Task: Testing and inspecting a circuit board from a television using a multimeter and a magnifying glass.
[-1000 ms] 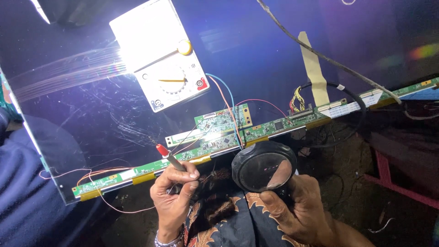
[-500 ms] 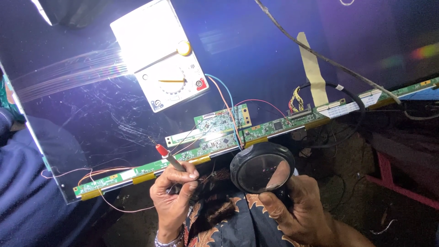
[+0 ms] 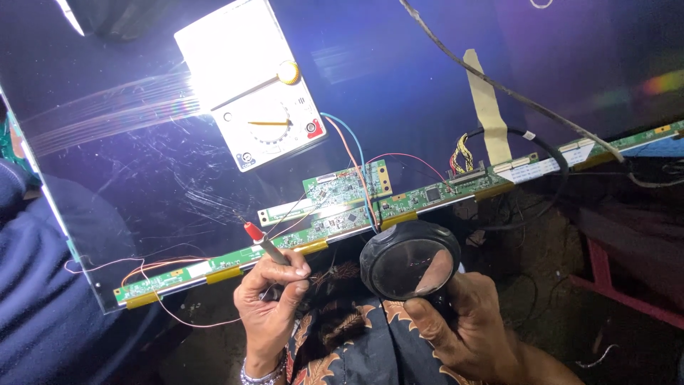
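Glossy dark panel [image 3: 442, 85], left hand [image 3: 269, 303] gripping probe [image 3: 262, 242]

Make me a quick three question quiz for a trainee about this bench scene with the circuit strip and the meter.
1. True or false: the left hand holds a red-tipped test probe against the long green circuit board strip.
2. What does the right hand hold? A) round black magnifying glass B) screwdriver C) pliers
3. Fill in: the white analogue meter with a yellow needle lies on the dark, scratched display ____.

Key: 1 true; 2 A; 3 panel.
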